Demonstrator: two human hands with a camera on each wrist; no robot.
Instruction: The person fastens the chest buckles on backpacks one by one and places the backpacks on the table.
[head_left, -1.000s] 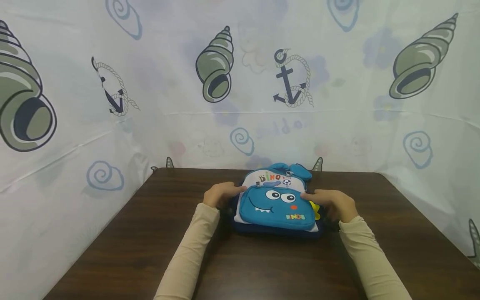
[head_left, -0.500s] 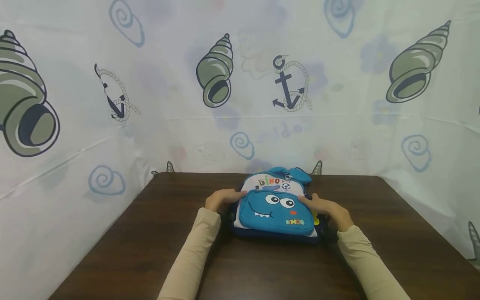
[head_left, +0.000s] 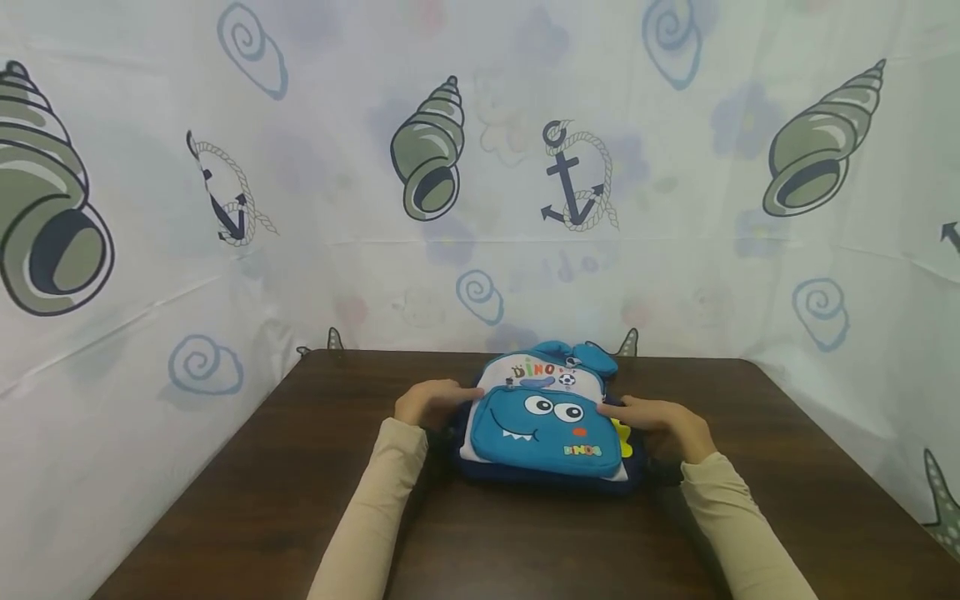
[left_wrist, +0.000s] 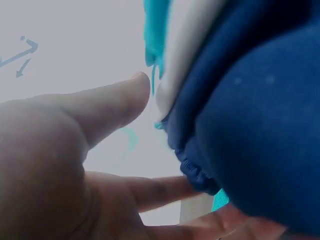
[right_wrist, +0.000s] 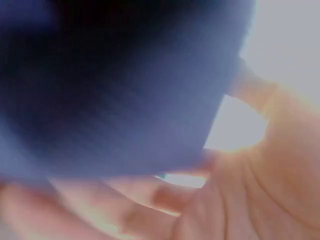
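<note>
A small child's backpack lies face up towards the far side of the dark table, between both hands. It has a blue pocket with a cartoon dinosaur face, a white upper panel lettered "DINO" and navy sides. At its left side, my left hand holds it, thumb at the front edge and fingers reaching under the navy side in the left wrist view. My right hand grips the opposite side, thumb on the pocket's edge. In the right wrist view its fingers pass beneath the blurred navy fabric.
The brown wooden table spreads out around the bag. Behind it and along both sides hangs a white cloth printed with shells and anchors. A blue loop and rounded flap stick out at the bag's top.
The head view has tilted slightly, so the scene sits lower. My right hand shifted a little on the bag's side, covering and then baring its yellow trim. The bag stays nearly in place.
</note>
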